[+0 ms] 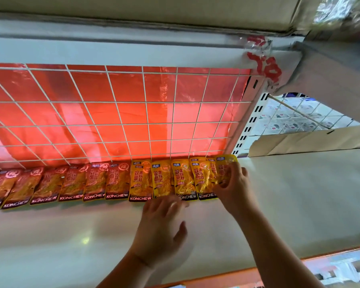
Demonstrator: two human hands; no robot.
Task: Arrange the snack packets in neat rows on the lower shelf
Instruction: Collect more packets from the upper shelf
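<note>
Lower shelf [279, 204]: white, with a wire grid [116, 113] standing along its back edge and red foil [92, 90] behind the grid.

Snack packets [116, 181]: one row lies flat on the shelf directly at the foot of the wire grid. It runs from the grid's left end, where it leaves view, to just short of the grid's right end. The packets lie side by side, tops toward the grid, and each has a dark lower band reading KONCHEW. Those below the right part of the grid are yellow. Those below the left part look redder. At the right end of the grid the packets overlap one another.

End packet [224, 163]: yellow, the last in the row, below the grid's right corner, lying partly over its neighbour.

Right hand [234, 190]: on the end packet, with bent fingers [227, 175] lying across its face. Whether they grip it or only press on it cannot be told.

Left hand [162, 225]: on the shelf in front of the row, further from the grid than the right hand. Its fingers [170, 204] are extended and loose and hold nothing. The tips are at the lower edge of the yellow packets and are blurred.

Cardboard sheet [299, 140]: stands beyond the grid's right end.
</note>
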